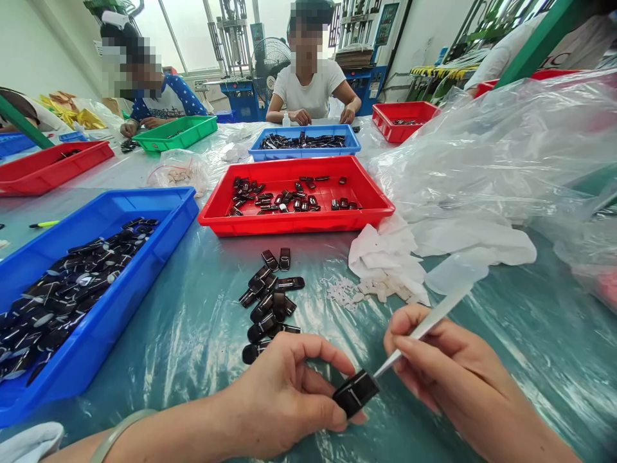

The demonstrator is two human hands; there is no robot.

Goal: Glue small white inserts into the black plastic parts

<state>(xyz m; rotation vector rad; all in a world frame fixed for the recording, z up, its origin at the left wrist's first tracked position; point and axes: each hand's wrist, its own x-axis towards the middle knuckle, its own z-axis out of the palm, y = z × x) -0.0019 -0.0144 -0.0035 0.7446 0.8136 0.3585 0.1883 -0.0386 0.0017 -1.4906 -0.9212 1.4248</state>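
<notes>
My left hand [284,392] pinches a small black plastic part [355,392] between thumb and fingers, low in the middle of the view. My right hand [448,370] grips thin metal tweezers [424,331], whose tip touches the top of that part. Just beyond my left hand lies a loose pile of the same black parts [270,299] on the plastic-covered table. A scatter of tiny white pieces [361,292] lies to the right of the pile.
A blue tray [103,321] full of black parts stands at the left. A red tray [296,222] with some parts is straight ahead, with another blue tray [303,151] behind it. White cloths [385,254] and big clear bags [506,141] fill the right. Two other people sit across the table.
</notes>
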